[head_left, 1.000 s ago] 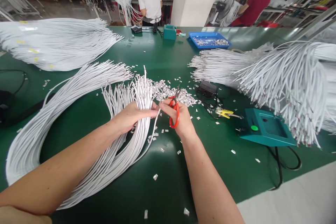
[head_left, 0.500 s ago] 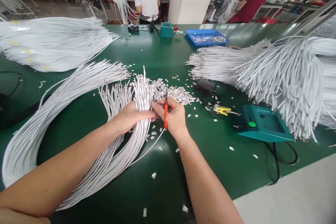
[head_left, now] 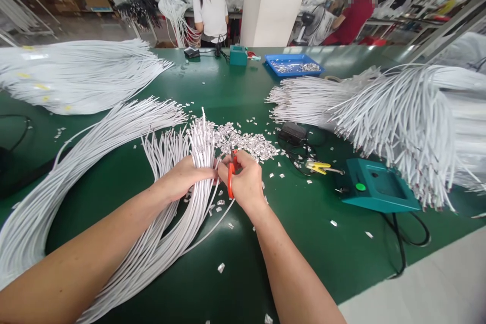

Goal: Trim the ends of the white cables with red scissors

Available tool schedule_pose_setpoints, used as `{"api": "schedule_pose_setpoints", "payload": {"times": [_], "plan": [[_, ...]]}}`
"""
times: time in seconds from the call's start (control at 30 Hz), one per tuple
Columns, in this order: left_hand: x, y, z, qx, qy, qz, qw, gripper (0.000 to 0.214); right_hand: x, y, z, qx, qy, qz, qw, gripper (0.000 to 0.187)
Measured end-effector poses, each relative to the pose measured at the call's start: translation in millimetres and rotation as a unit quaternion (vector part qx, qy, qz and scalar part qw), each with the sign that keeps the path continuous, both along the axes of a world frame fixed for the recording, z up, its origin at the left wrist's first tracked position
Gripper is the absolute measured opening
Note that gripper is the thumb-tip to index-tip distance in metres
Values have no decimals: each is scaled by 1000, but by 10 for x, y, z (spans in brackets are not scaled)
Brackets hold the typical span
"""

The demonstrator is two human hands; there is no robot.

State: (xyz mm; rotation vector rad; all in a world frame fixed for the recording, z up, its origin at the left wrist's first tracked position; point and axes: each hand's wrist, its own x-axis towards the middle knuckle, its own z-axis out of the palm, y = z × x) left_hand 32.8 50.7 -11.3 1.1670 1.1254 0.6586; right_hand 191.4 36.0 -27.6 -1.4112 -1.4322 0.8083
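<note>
My left hand is closed around a bundle of white cables, whose ends stand up above the thumb. My right hand grips orange-handled cutters, with the dark tip pointing away from me beside the bundle. One single cable curves apart from the rest, up to the fingers of both hands. Whether the blades touch it is hidden. Behind the hands lies a heap of small silvery-white clippings. More cables fan out to the left of the held bundle.
Long white cable bundles lie at the left and right of the green table. A teal box with a yellow-handled clip, a black adapter and a blue tray are also there. People work beyond.
The view has tilted up slightly. In my right hand the cutters have turned, the orange handles now showing spread and leaning left, close to the bundle. My left hand keeps its hold.
</note>
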Motion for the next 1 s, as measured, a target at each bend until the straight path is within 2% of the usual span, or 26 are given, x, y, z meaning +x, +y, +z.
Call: {"api": "schedule_pose_setpoints", "payload": {"times": [0.1,0.17,0.33,0.47,0.53,0.6,0.7,0.8,0.87,1.0], "plan": [[-20,34,-33,-44,-69,-1,997,13,16,7,20,-67,161,46,984,10],[-38,49,-52,-68,-101,17,992,14,20,12,37,-81,219,55,971,13],[-36,29,-49,-65,-96,17,993,17,-17,12,64,-112,256,59,958,16],[-3,-7,-25,-84,-84,52,992,24,0,19,79,-96,284,-27,954,19],[5,-18,-16,-88,-80,44,992,26,38,33,72,-103,312,-24,944,22],[7,-22,-9,-89,-80,31,992,26,82,54,46,-132,349,24,927,21],[1,-22,5,-73,-85,10,994,25,135,80,0,-178,401,135,889,25],[-8,-26,19,-53,-94,-16,994,22,153,82,-3,-188,412,217,865,30],[-14,-31,19,-56,-96,-11,994,20,136,71,21,-178,398,215,874,28],[-16,-31,-4,-36,-76,29,996,23,44,36,66,-145,346,153,914,24]]}}
